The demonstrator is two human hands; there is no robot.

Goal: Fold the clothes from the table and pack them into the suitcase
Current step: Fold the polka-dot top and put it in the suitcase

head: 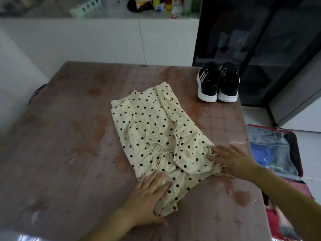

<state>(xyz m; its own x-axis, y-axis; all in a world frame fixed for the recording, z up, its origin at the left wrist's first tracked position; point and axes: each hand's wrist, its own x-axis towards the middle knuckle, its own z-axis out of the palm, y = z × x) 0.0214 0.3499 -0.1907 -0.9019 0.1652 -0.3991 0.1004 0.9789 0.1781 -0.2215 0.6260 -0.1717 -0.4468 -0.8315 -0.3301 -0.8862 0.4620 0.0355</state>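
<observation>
Pressing the folded dotted dress (156,133) flat, mid-way across the table (69,136).
My left hand (149,193) lies on its near edge, fingers straight and spread; my right hand (231,159) lies flat on its right edge. Shoes (218,82) at far right corner; open suitcase (295,153) beside table, right.

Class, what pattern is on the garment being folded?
Black polka dots on cream garment, clearest in the head view.

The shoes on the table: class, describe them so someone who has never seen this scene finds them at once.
Start at the brown table. At its far right corner, next to the dark glass cabinet, stands a pair of shoes. Unlike the cream polka-dot garment lying nearer, they are black with white soles.
</observation>
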